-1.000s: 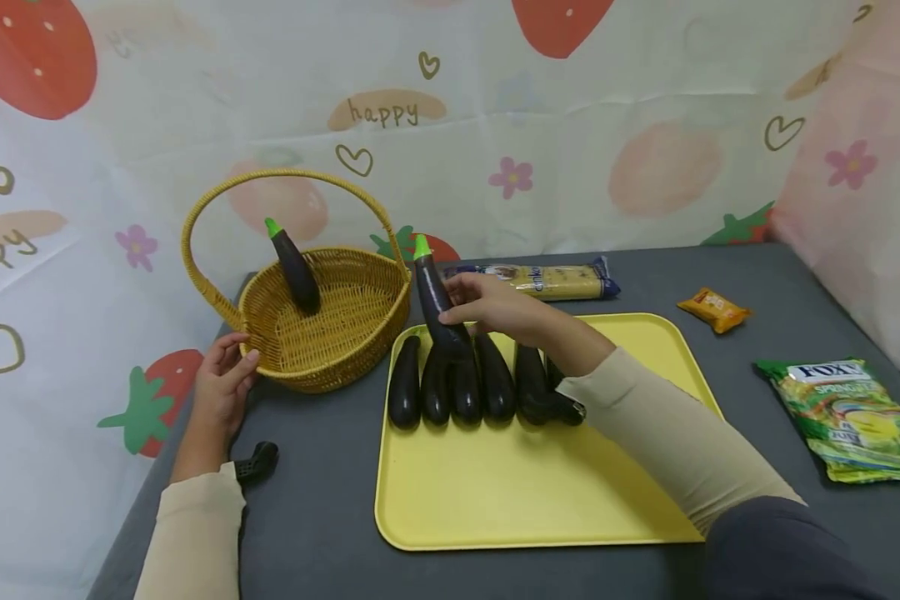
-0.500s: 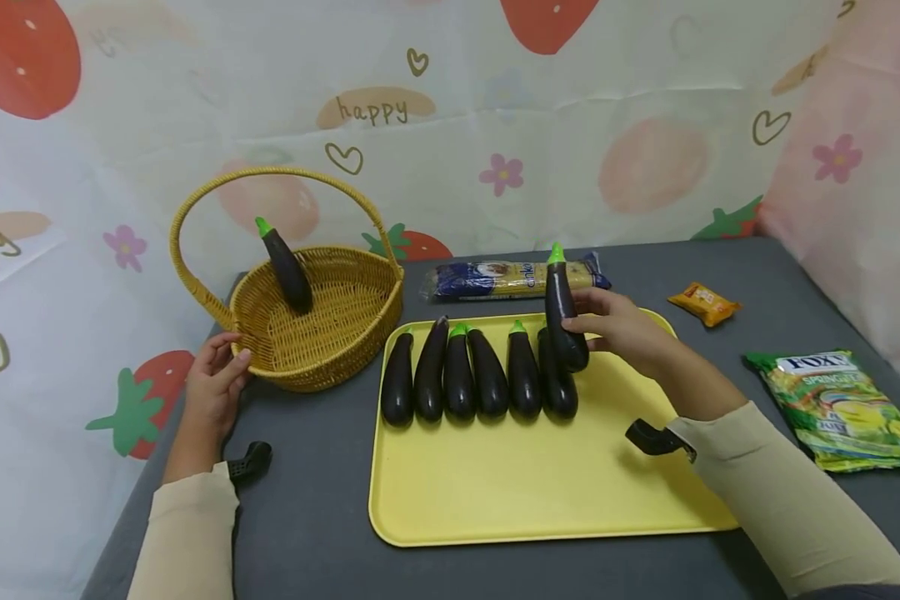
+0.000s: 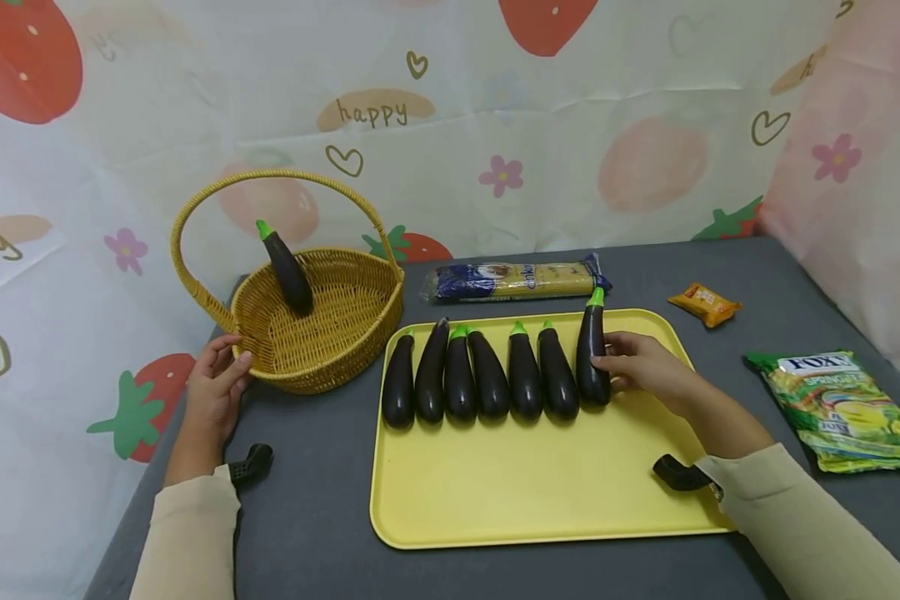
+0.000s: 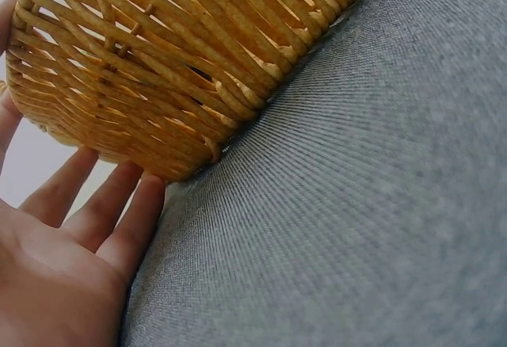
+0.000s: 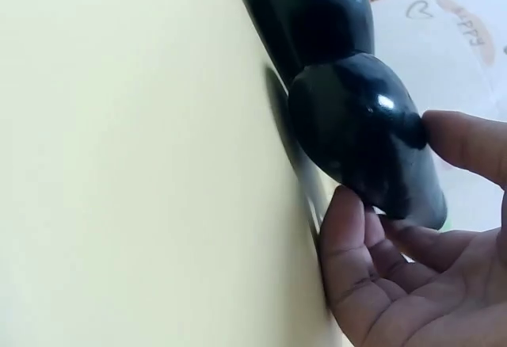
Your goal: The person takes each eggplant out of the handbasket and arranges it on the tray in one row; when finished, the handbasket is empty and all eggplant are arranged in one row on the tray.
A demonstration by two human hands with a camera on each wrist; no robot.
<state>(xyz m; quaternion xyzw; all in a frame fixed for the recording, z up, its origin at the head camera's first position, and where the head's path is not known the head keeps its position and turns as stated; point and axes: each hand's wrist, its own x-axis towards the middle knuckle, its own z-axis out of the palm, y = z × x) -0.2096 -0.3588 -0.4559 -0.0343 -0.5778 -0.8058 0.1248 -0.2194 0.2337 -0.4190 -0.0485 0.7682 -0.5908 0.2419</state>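
Note:
My right hand pinches a dark eggplant with a green stem between thumb and fingers. It is at the right end of a row of several eggplants on the yellow tray. In the right wrist view the held eggplant is low over the tray; whether it rests there I cannot tell. My left hand touches the left side of the wicker basket. Fairly straight fingers meet its lower wall in the left wrist view. Another eggplant leans inside the basket.
Behind the tray lies a long blue and yellow packet. To the right are a small orange packet and a green FOX'S bag. A printed curtain hangs behind the grey table. The basket's tall handle arches up.
My right hand has carried the eggplant rightward from above the row's left part, then lowered it at the row's right end. My left hand has stayed at the basket.

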